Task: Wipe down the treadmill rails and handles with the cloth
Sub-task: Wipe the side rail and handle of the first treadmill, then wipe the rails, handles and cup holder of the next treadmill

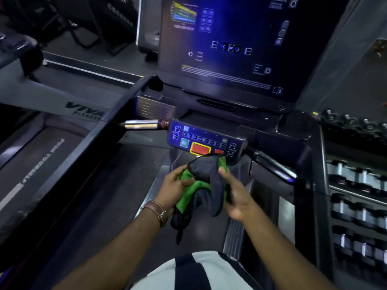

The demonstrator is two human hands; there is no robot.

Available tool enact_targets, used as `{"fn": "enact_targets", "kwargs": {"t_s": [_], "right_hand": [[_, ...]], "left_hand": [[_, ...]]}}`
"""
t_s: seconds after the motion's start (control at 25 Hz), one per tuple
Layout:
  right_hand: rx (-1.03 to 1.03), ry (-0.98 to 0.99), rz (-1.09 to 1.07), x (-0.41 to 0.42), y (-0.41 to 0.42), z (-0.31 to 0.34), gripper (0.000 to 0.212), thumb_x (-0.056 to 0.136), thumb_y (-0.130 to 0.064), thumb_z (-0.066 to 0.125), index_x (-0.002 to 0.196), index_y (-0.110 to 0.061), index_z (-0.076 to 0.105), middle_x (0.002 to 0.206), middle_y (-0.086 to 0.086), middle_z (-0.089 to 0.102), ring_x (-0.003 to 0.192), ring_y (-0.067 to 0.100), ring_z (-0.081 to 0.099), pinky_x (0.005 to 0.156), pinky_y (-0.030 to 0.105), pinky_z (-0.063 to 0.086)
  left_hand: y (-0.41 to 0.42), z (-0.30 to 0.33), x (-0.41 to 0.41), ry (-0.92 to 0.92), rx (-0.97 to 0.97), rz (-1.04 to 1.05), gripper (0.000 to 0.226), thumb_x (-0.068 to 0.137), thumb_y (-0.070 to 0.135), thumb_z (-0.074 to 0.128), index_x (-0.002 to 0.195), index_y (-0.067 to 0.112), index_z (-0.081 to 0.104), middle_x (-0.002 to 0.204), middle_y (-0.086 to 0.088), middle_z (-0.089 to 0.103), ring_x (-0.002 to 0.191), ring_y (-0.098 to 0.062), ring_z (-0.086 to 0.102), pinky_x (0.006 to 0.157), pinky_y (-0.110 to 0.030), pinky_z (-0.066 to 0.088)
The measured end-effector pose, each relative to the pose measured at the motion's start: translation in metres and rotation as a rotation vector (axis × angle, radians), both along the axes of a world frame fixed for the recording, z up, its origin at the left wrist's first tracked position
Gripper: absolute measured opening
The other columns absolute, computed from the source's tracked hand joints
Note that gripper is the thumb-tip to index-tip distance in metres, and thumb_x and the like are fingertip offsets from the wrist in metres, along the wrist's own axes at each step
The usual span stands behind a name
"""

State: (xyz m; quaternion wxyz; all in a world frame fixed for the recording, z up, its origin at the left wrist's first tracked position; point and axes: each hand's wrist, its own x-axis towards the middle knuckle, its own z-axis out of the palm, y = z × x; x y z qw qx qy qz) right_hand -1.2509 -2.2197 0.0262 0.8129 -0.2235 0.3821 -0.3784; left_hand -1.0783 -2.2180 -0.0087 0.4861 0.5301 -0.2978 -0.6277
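A green and dark grey cloth (201, 185) is bunched between both hands, just below the treadmill's control panel (205, 141). My left hand (174, 185) grips its green left side, a brown watch strap on that wrist. My right hand (236, 195) holds the dark right side, thumb on top. The left side rail (100, 130) runs diagonally up to the console. A silver left handle (142, 124) and a dark right handle (272, 164) stick out beside the panel. The right rail (310, 185) drops down at the right.
A large lit screen (226, 45) stands above the panel. A rack of dumbbells (360, 185) fills the right edge. Another treadmill (41, 147) lies to the left. The belt (117, 195) runs under my arms.
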Motion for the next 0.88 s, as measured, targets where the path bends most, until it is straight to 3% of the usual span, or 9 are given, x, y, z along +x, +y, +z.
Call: {"fn": "enact_targets", "kwargs": {"t_s": [0.12, 0.2, 0.32, 0.44, 0.56, 0.64, 0.72, 0.8, 0.88], "right_hand": [[-0.262, 0.16, 0.146, 0.028, 0.022, -0.013, 0.069, 0.057, 0.01, 0.077, 0.122, -0.004, 0.061, 0.118, 0.013, 0.07, 0.107, 0.025, 0.067, 0.086, 0.03, 0.055], [-0.369, 0.242, 0.152, 0.049, 0.032, -0.019, 0.087, 0.05, 0.019, 0.075, 0.131, -0.005, 0.054, 0.127, 0.014, 0.065, 0.116, 0.026, 0.062, 0.093, 0.035, 0.052], [-0.354, 0.365, -0.005, 0.076, 0.037, -0.022, 0.054, 0.065, 0.007, 0.071, 0.117, -0.008, 0.063, 0.11, 0.01, 0.07, 0.105, 0.025, 0.062, 0.092, 0.04, 0.048], [-0.245, 0.315, -0.042, 0.089, 0.045, -0.017, 0.021, 0.097, -0.004, 0.054, 0.114, -0.01, 0.066, 0.111, 0.008, 0.073, 0.106, 0.021, 0.065, 0.097, 0.036, 0.049], [-0.113, 0.345, -0.021, 0.093, 0.044, -0.007, 0.03, 0.104, -0.032, 0.047, 0.119, -0.013, 0.066, 0.115, 0.006, 0.073, 0.111, 0.02, 0.066, 0.1, 0.035, 0.049], [-0.049, 0.331, -0.051, 0.097, 0.044, -0.002, 0.042, 0.1, -0.045, 0.048, 0.121, -0.013, 0.066, 0.115, 0.007, 0.073, 0.113, 0.021, 0.067, 0.102, 0.038, 0.048], [-0.01, 0.329, -0.113, 0.101, 0.04, 0.001, 0.05, 0.096, -0.053, 0.053, 0.118, -0.011, 0.067, 0.114, 0.009, 0.073, 0.111, 0.023, 0.068, 0.102, 0.039, 0.049], [0.005, 0.303, -0.173, 0.1, 0.036, 0.005, 0.054, 0.093, -0.057, 0.055, 0.117, -0.01, 0.068, 0.116, 0.011, 0.072, 0.11, 0.024, 0.068, 0.101, 0.039, 0.05], [-0.012, 0.271, -0.226, 0.094, 0.03, 0.013, 0.056, 0.087, -0.056, 0.064, 0.117, -0.01, 0.068, 0.116, 0.013, 0.072, 0.11, 0.026, 0.068, 0.101, 0.041, 0.05]], "left_hand": [[0.026, -0.004, 0.032, -0.06, 0.101, 0.183, 0.029, 0.085, -0.013, 0.052, 0.101, 0.0, 0.072, 0.094, -0.018, 0.072, 0.088, -0.029, 0.065, 0.078, -0.035, 0.054], [0.038, -0.011, 0.051, -0.003, 0.153, 0.249, 0.02, 0.089, 0.0, 0.055, 0.089, 0.004, 0.075, 0.09, -0.018, 0.073, 0.087, -0.03, 0.065, 0.077, -0.037, 0.052], [0.047, -0.012, 0.069, 0.089, 0.232, 0.182, 0.041, 0.089, 0.046, 0.061, 0.096, 0.008, 0.076, 0.102, -0.016, 0.073, 0.095, -0.028, 0.07, 0.091, -0.042, 0.054], [0.054, -0.013, 0.078, -0.387, 0.108, 0.003, 0.084, 0.06, 0.086, 0.063, 0.102, 0.014, 0.072, 0.116, -0.001, 0.063, 0.114, -0.016, 0.057, 0.109, -0.042, 0.041], [0.055, -0.009, 0.084, -0.335, 0.045, -0.143, 0.086, 0.053, 0.078, 0.077, 0.123, 0.03, 0.064, 0.141, 0.005, 0.038, 0.133, -0.012, 0.039, 0.114, -0.039, 0.034], [0.057, -0.006, 0.089, -0.122, 0.004, -0.241, 0.072, 0.064, 0.049, 0.088, 0.128, 0.034, 0.059, 0.139, -0.002, 0.052, 0.125, -0.018, 0.055, 0.102, -0.041, 0.048], [0.06, -0.003, 0.096, 0.112, 0.028, -0.237, 0.064, 0.071, 0.019, 0.083, 0.129, 0.019, 0.056, 0.124, -0.006, 0.067, 0.104, -0.021, 0.068, 0.085, -0.037, 0.056], [0.062, 0.001, 0.103, 0.297, 0.114, -0.173, 0.063, 0.066, 0.004, 0.08, 0.125, 0.005, 0.058, 0.114, -0.014, 0.067, 0.093, -0.026, 0.069, 0.089, -0.041, 0.055], [0.059, -0.006, 0.116, 0.428, 0.262, -0.069, 0.07, 0.055, 0.008, 0.07, 0.123, -0.001, 0.06, 0.112, -0.021, 0.062, 0.092, -0.034, 0.065, 0.095, -0.046, 0.049]]}}
